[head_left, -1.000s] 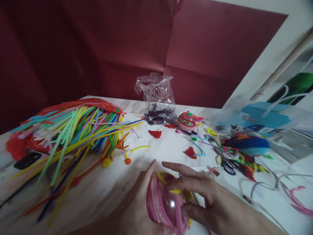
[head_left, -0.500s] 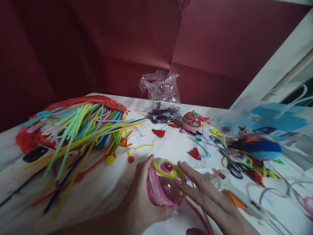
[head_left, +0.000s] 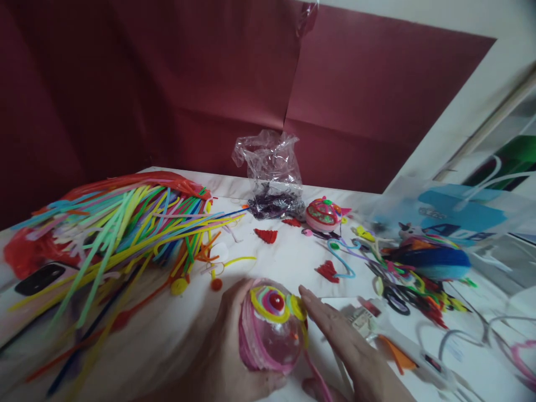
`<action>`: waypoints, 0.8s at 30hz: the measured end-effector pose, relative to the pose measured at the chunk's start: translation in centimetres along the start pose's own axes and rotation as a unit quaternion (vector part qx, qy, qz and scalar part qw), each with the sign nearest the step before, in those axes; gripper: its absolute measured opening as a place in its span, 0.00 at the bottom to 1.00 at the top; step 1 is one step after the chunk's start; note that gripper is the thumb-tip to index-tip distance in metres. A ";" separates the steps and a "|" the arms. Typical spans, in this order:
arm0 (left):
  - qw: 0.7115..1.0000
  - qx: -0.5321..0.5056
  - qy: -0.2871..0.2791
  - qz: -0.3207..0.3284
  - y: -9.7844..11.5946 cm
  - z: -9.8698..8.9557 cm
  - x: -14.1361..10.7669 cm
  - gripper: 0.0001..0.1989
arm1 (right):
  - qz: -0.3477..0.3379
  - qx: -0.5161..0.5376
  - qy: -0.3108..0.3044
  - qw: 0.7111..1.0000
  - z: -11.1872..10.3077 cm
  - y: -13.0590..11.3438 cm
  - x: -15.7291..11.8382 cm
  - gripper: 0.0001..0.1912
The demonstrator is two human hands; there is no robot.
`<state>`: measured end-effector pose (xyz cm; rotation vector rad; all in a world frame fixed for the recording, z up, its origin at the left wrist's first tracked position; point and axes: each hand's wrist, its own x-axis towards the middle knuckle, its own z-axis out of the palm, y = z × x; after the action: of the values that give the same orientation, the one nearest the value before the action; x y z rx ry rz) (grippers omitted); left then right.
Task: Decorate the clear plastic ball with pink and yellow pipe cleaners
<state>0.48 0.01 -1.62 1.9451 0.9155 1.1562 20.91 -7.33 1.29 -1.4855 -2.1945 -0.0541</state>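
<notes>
My left hand (head_left: 228,346) is wrapped round the left side of a clear ball (head_left: 280,341) partly covered with pink strands. Yellow rings with a red centre form an eye (head_left: 272,302) on its upper part, and a second yellow coil (head_left: 298,307) sits at its right edge. My right hand (head_left: 343,340) is beside the ball, its forefinger at the yellow coil. A pink strand (head_left: 316,377) runs down from the ball to the thumb and fingers of my right hand, apparently between them.
Colourful pipe cleaners (head_left: 125,223) spread from a red bag at left, over a phone (head_left: 46,277). A clear bag (head_left: 274,173), a decorated pink ball (head_left: 323,215), red pieces (head_left: 266,235), scissors (head_left: 396,300), a glue gun (head_left: 412,352) and a blue-wrapped ball (head_left: 439,261) lie beyond and right.
The view has shifted. My right hand's fingers have drawn back from the clear front of the ball to its right edge. My left hand still holds the ball.
</notes>
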 end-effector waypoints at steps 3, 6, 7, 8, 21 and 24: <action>0.996 0.067 -0.037 0.050 0.3 -1.0 0.1 0.49 | -0.020 0.002 0.011 1.000 0.8 0.2 0.2 0.46; 0.986 0.133 -0.065 0.081 0.5 -1.8 0.4 0.47 | -0.049 -0.007 0.016 0.999 1.1 0.6 0.4 0.45; 0.984 0.137 -0.075 0.084 0.5 -2.0 0.5 0.46 | -0.056 -0.009 0.018 0.998 1.1 0.6 0.5 0.45; 0.984 0.134 -0.079 0.085 0.6 -2.1 0.6 0.46 | -0.061 -0.009 0.020 0.998 1.0 0.6 0.5 0.45; 0.994 0.082 -0.040 0.062 0.8 -0.1 0.4 0.46 | -0.038 0.017 0.010 0.999 -1.0 -0.5 1.3 0.38; 0.985 0.142 -0.037 0.086 0.9 -0.5 0.3 0.46 | -0.037 0.010 0.012 0.999 -0.9 -0.5 1.3 0.37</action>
<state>0.33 -0.15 -0.55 2.3197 0.9277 1.0884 20.45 -6.68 2.77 -1.3851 -2.2247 -0.0742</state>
